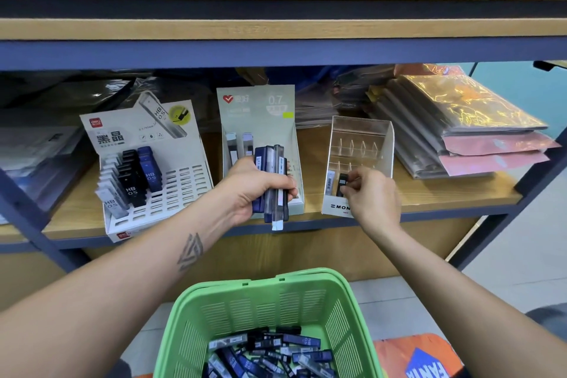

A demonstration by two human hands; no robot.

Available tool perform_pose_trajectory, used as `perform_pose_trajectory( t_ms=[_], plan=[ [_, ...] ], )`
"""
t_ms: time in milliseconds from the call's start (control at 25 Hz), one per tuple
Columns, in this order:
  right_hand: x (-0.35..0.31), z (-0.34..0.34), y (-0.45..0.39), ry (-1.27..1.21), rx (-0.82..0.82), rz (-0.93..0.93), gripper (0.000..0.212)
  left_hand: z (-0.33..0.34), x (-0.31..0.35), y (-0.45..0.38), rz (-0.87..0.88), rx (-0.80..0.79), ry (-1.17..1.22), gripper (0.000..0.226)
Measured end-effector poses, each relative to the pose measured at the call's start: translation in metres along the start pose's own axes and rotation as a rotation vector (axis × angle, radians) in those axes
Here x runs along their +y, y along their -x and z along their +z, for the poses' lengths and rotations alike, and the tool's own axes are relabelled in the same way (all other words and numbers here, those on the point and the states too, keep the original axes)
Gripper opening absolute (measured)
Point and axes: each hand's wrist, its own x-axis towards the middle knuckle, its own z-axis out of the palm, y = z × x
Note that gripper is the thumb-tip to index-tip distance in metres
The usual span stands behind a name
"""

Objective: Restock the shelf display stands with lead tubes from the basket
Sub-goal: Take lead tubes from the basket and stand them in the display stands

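Right hand [372,193] pinches a black lead tube [342,183] into the clear acrylic stand [360,159], centre right; left hand [254,190] grips a bundle of tubes [273,181]. Stands part-filled; green plastic basket [267,310], bottom, holds many more.

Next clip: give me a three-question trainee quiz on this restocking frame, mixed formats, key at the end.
1. True or false: the left hand grips a bundle of lead tubes.
2. Which stand is the right hand placing a black tube into? A) the white slotted stand B) the clear acrylic stand C) the green basket
3. Fill in: spare tubes lie in the ___ basket below the shelf.

Key: 1 true; 2 B; 3 green.
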Motion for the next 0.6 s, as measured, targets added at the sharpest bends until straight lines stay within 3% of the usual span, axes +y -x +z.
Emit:
perform_pose_trajectory(
  t_ms=[280, 440, 520, 600],
  plan=[
    [-0.006, -0.004, -0.007, 0.167, -0.076, 0.042, 0.013, -0.001, 0.001, 0.001, -0.016, -0.02, -0.016, 0.041],
    [-0.018, -0.018, -0.003, 0.213, 0.052, -0.144, 0.01, -0.002, 0.002, 0.004, -0.035, -0.066, 0.031, 0.035],
    [-0.036, -0.022, 0.001, -0.024, -0.025, -0.249, 0.013, -0.003, 0.004, 0.006, -0.045, -0.075, 0.091, 0.031],
    [-0.06, -0.025, 0.009, -0.447, -0.377, -0.124, 0.013, -0.006, 0.005, 0.006, -0.032, -0.05, 0.147, 0.031]
  ],
)
